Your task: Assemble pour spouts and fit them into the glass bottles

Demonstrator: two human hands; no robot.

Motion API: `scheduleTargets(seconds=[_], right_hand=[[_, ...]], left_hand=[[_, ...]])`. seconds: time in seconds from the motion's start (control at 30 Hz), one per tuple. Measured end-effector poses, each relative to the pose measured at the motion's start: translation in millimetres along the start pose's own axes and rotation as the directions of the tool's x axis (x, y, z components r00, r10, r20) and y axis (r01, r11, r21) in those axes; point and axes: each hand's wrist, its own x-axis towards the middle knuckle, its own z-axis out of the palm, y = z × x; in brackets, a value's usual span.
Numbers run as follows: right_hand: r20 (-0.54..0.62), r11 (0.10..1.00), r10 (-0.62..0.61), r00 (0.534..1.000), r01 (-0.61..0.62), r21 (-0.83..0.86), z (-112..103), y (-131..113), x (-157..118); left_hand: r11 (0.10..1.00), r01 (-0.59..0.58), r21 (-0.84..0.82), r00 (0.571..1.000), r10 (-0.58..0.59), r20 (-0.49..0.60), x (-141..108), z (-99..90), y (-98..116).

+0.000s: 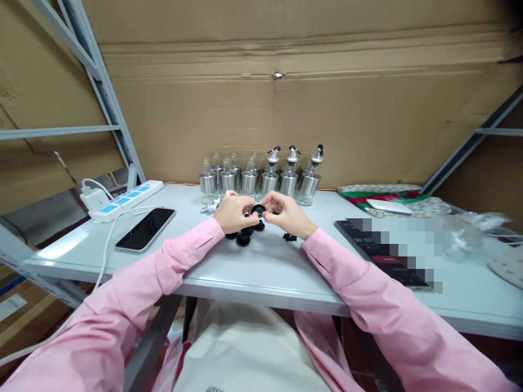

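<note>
Nearest, below the hands, is a pale apron (245,348) over the lap, with pink sleeves (171,261) reaching forward on either side of it across the front edge of a light grey table (261,280). To the right of the right hand lies a dark screen (363,239) reading 00:07, part of it blotted out by blocks. Just in front of the hands, on the near side, a few loose black caps (243,239) sit close together on the table, partly under the left fingers. A little cluster of small black pieces (290,237) lies just below the right hand.

The left hand (236,211) and right hand (285,212) meet above the caps, fingertips nearly closed, pinching one black stopper (258,208) between them; its wide round top faces up.

Well to the left of the left hand are a phone (146,230) lying flat and, farther back, a white power strip (131,199) with a charger (93,200) plugged in. Just beyond the left hand lie some clear and silver spouts (210,207). Off to the right, past the screen, are a crumpled clear bag (460,237) and a patterned cloth (355,197).

Beyond both hands stand rows of glass and steel bottles (249,182); three at the right end of the group wear pouring tops (292,155). Behind them rises a cardboard sheet (286,114).
</note>
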Motion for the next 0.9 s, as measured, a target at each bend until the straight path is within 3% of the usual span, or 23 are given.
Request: scheduleTargets(seconds=[0.3,0.53,0.9], right_hand=[[-0.022,0.995,-0.001,1.000,0.003,0.098,-1,-3,0],[-0.082,0.942,0.030,0.996,0.000,0.335,-1,-2,5],[-0.075,0.967,0.003,0.997,0.017,0.253,-3,-3,4]], left_hand=[[0.999,-0.041,0.029,0.997,0.043,-0.067,-1,0.7,-2],[0.990,-0.135,-0.033,0.964,0.123,-0.236,-3,2.5,-10],[0.979,-0.200,0.048,0.951,0.205,-0.230,-2,11.0,-20]])
